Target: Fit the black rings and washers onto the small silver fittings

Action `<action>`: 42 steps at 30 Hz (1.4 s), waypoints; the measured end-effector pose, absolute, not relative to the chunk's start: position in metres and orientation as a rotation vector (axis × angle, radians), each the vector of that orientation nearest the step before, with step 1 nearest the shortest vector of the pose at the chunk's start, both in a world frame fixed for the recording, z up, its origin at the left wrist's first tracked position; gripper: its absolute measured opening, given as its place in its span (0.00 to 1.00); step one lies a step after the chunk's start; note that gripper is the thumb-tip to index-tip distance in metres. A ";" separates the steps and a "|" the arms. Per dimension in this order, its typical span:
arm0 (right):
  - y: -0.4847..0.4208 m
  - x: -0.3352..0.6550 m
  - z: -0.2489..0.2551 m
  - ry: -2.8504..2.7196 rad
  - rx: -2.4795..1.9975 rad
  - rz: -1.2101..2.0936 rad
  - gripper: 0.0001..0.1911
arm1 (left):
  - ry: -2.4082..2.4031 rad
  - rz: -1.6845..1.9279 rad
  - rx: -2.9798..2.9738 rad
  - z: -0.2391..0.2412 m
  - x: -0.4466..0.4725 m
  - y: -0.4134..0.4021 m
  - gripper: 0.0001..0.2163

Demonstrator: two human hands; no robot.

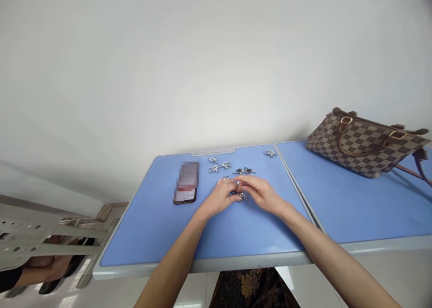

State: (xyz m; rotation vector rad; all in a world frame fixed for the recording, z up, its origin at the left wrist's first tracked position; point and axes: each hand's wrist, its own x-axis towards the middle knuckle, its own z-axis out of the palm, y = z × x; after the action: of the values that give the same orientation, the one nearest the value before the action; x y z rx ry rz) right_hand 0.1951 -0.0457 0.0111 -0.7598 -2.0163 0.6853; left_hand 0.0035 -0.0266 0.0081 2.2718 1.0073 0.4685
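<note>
My left hand (221, 196) and my right hand (262, 193) meet over the middle of the blue table, fingertips bent together and closed. What they pinch between them is too small and covered to make out. A small silver metal piece with a dark part (243, 195) shows just under the fingers; whether it is held or lies on the table I cannot tell. Behind the hands lie two metal pieces with black round knobs (244, 170). Farther left are several pronged silver metal pieces (225, 165), and one more metal piece (270, 153) lies near the back right corner.
A phone (185, 184) with a lit, blurred screen lies to the left on the blue table (145, 236). A brown checkered handbag (362, 143) stands on the adjoining table at right. A white wall rises behind. At lower left are a chair (27, 236) and another person's foot.
</note>
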 end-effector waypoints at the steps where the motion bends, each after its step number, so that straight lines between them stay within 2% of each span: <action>1: -0.046 0.195 0.012 -2.014 -0.747 0.713 0.17 | 1.002 0.471 2.268 0.008 0.003 -0.027 0.03; 7: -0.048 0.197 0.015 -2.002 -0.706 0.799 0.18 | 1.003 0.465 2.263 0.006 0.001 -0.026 0.03; 16: -0.047 0.197 0.011 -2.051 -0.755 0.484 0.15 | 1.017 0.450 2.278 0.006 0.000 -0.027 0.05; 35: -0.049 0.203 0.020 -2.049 -0.743 0.794 0.21 | 1.025 0.426 2.271 0.008 -0.001 -0.027 0.06; 42: -0.048 0.202 0.013 -1.990 -0.807 0.614 0.12 | 1.032 0.437 2.293 0.008 -0.002 -0.028 0.05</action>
State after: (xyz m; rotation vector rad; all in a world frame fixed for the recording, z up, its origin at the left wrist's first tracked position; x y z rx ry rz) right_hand 0.2017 -0.0482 0.0128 -0.8075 -1.9904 0.6137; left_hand -0.0019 -0.0283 0.0083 2.2928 1.0319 0.4367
